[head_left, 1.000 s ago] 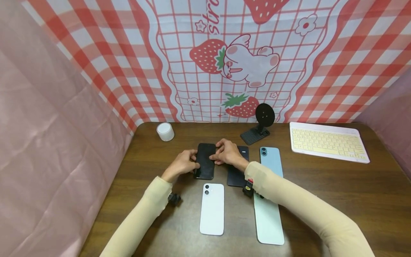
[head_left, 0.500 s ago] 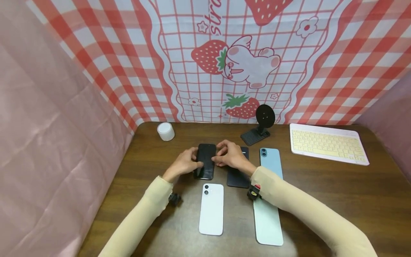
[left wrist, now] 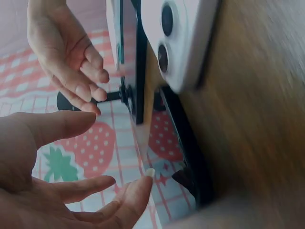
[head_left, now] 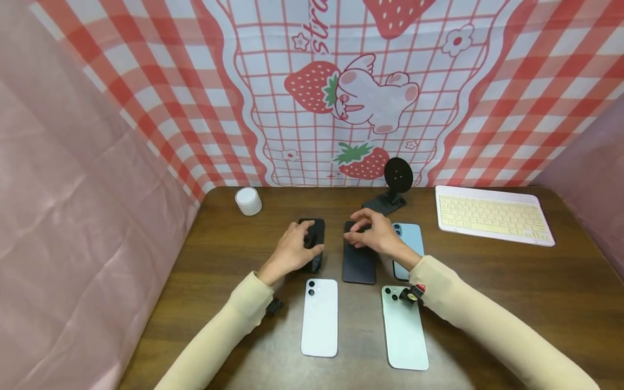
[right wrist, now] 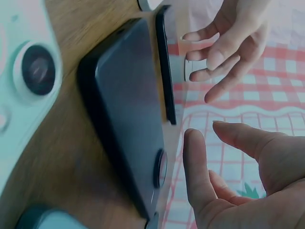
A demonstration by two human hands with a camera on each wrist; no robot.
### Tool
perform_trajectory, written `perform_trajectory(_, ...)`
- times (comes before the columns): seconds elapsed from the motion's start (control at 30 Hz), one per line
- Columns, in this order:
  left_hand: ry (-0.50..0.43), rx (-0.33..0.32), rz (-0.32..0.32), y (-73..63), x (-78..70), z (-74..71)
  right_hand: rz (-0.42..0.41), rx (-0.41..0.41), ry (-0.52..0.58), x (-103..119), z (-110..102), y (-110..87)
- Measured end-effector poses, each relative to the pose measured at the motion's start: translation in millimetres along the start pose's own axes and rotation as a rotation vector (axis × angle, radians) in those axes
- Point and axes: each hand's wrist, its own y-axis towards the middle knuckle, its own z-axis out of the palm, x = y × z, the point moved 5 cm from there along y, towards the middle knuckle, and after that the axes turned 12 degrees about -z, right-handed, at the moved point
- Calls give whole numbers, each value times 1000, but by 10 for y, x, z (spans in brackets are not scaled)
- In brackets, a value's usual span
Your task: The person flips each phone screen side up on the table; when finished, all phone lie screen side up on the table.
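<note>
**Letting go: both hands come off the black phone**

Half a second ago both hands were at the edges of the black phone (head_left: 316, 235); now neither holds it. It lies flat on the counter (head_left: 219, 254), directly under the left hand (head_left: 294, 250), whose thumb and fingers are spread, with a gap to the glass in the wrist views. The right hand (head_left: 377, 232) has drawn back to its own side and hovers over the dark phone (head_left: 359, 265), clear of it; its thumb and forefinger stand apart with nothing between them.

Nearer the person than the left hand is the white phone (head_left: 319, 325); the blue phone (head_left: 411, 238) lies partly behind the right hand's wrist, and the pale green phone (head_left: 406, 338) lies nearer the person. None of these seems to have shifted. My reading is that this round of handling the black phone is finished or paused, leaving it resting just beside the dark phone, not touching it.
</note>
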Motion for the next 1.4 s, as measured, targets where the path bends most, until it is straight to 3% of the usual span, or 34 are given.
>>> perform_trajectory(0.27,-5,57,96,-56,-271,217,15,-33,-13,-75,-232,-97)
perform_trajectory(0.53,33,110,124,-106,-472,422,51,-29,-55,-142,-343,-182)
perform_trajectory(0.9,116,144,94,-121,-587,606,123,-8,-25,-182,-366,-332)
perform_trajectory(1.17,163,142,96,-134,-649,649,162,9,-41,-201,-335,-382)
perform_trajectory(1.4,207,150,76,-166,-689,691,194,25,50,-245,-338,-402)
